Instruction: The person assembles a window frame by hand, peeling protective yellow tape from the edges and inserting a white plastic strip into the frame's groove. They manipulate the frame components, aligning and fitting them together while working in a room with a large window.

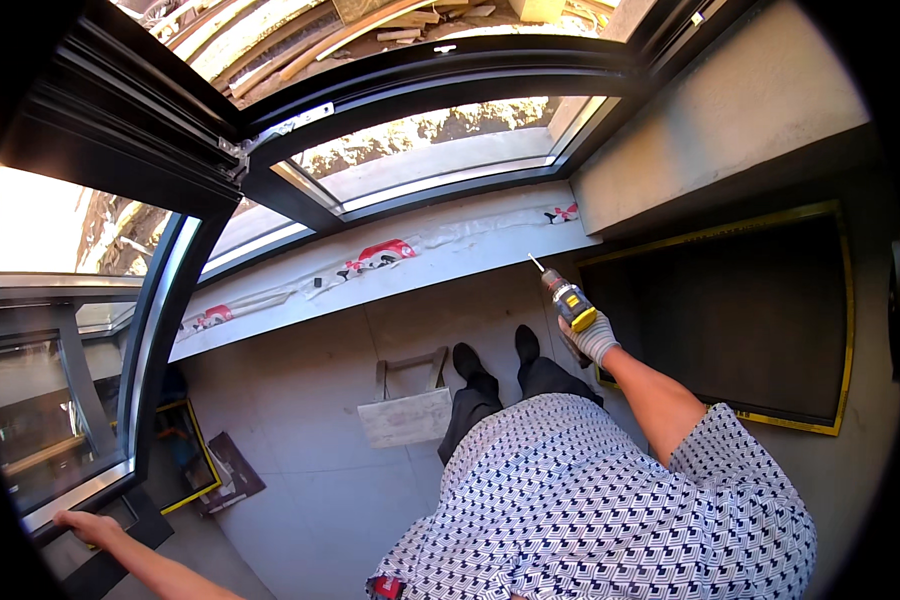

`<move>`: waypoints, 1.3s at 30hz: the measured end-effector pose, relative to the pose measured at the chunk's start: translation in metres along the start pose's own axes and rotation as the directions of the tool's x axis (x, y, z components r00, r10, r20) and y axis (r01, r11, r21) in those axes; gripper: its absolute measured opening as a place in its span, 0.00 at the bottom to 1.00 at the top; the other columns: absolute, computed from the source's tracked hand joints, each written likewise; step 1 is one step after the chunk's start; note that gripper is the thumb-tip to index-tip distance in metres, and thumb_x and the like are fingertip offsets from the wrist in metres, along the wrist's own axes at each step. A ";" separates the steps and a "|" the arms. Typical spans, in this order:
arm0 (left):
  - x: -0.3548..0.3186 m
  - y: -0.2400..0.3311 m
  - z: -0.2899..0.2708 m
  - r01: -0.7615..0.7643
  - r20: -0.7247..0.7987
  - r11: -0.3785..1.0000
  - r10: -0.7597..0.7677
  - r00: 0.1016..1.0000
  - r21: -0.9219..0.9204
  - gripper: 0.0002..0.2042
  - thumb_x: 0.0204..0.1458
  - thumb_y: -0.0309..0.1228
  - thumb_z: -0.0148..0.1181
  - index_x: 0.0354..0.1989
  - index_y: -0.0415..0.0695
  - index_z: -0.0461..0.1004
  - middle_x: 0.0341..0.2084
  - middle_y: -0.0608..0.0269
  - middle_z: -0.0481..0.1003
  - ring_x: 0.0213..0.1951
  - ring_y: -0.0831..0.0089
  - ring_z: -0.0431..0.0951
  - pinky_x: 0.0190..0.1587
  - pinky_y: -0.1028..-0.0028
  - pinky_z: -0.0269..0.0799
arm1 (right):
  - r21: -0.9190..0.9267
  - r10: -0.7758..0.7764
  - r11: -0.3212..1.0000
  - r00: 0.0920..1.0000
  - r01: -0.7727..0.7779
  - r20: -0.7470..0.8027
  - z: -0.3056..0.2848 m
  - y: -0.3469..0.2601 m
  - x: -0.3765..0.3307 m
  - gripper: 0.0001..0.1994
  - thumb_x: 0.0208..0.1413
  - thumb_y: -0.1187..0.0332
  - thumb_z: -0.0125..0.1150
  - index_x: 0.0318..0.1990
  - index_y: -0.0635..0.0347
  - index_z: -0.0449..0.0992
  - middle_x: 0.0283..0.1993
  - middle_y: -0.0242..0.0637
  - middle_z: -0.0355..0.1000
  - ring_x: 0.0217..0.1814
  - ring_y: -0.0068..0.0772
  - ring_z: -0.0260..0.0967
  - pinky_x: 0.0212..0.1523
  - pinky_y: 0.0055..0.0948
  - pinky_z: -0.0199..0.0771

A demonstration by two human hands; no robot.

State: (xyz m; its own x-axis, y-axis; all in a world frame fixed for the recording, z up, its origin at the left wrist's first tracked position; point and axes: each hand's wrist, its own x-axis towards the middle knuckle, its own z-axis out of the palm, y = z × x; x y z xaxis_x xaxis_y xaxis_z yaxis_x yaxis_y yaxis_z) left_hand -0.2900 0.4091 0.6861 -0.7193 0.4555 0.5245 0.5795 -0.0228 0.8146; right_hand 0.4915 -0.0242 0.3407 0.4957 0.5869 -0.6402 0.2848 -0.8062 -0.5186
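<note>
1. A cordless drill is gripped in the gloved right hand, at about two o'clock from the patterned shirt; its bit points up toward the window sill.
2. The drill is judged stiff, fairly heavy at the battery end and not fragile; it is best taken by the handle, as it is held now.
3. The bare left hand is laid flat on the dark window frame at eight o'clock, apparently pressing rather than clasping.
4. A strip of white wrap with red printed patches lies along the sill, from ten to one o'clock.
5. A dark panel edged in yellow is seen at three o'clock, a small stool near the shoes.
</note>
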 end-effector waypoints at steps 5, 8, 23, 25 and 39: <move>0.012 -0.020 0.034 0.205 0.102 0.976 -0.197 0.975 -0.070 0.43 0.63 0.59 0.47 0.72 0.32 0.53 0.69 0.46 0.61 0.69 0.57 0.62 0.72 0.64 0.51 | 0.403 -0.148 0.887 0.964 0.228 -0.221 0.029 0.061 0.070 0.20 0.69 0.62 0.42 0.62 0.64 0.64 0.63 0.45 0.66 0.64 0.42 0.65 0.65 0.51 0.69; -0.022 0.001 0.039 0.348 0.208 0.934 -0.326 0.922 -0.079 0.42 0.64 0.60 0.47 0.73 0.35 0.51 0.69 0.46 0.60 0.71 0.55 0.59 0.73 0.60 0.51 | 0.532 -0.117 0.807 0.953 0.256 -0.280 0.033 0.035 0.099 0.22 0.69 0.61 0.46 0.63 0.66 0.63 0.65 0.46 0.65 0.65 0.43 0.65 0.66 0.52 0.67; -0.233 -0.165 -0.003 0.581 0.668 0.757 -0.601 0.440 0.299 0.32 0.64 0.55 0.52 0.64 0.40 0.64 0.62 0.57 0.67 0.70 0.65 0.60 0.72 0.55 0.48 | 0.561 0.303 0.806 0.684 0.187 -0.664 0.031 -0.015 0.224 0.30 0.58 0.52 0.66 0.59 0.64 0.68 0.52 0.40 0.76 0.53 0.37 0.75 0.58 0.34 0.73; -0.323 -0.175 -0.031 0.553 0.715 0.678 -0.671 0.197 0.484 0.26 0.63 0.56 0.54 0.55 0.45 0.70 0.55 0.62 0.71 0.64 0.64 0.67 0.67 0.54 0.55 | 0.535 0.300 0.826 0.665 0.178 -0.684 0.021 -0.047 0.215 0.28 0.59 0.56 0.66 0.59 0.65 0.67 0.53 0.39 0.76 0.52 0.35 0.74 0.58 0.34 0.74; -0.586 -0.096 -0.073 -0.058 0.571 0.630 -0.735 -0.366 0.774 0.29 0.67 0.47 0.50 0.63 0.31 0.67 0.53 0.46 0.76 0.55 0.60 0.78 0.56 0.64 0.74 | 0.730 0.418 0.438 0.600 0.525 -0.682 0.058 -0.037 0.277 0.29 0.58 0.59 0.66 0.61 0.63 0.64 0.55 0.40 0.73 0.53 0.35 0.73 0.57 0.35 0.73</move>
State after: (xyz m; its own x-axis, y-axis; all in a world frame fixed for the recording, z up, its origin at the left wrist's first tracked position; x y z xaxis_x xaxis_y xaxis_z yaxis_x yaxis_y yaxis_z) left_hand 0.0480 0.0788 0.3185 0.0561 0.3579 -0.9321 0.7036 0.6481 0.2912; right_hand 0.5709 0.1728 0.1499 0.9762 -0.0357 -0.2140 -0.2138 0.0090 -0.9768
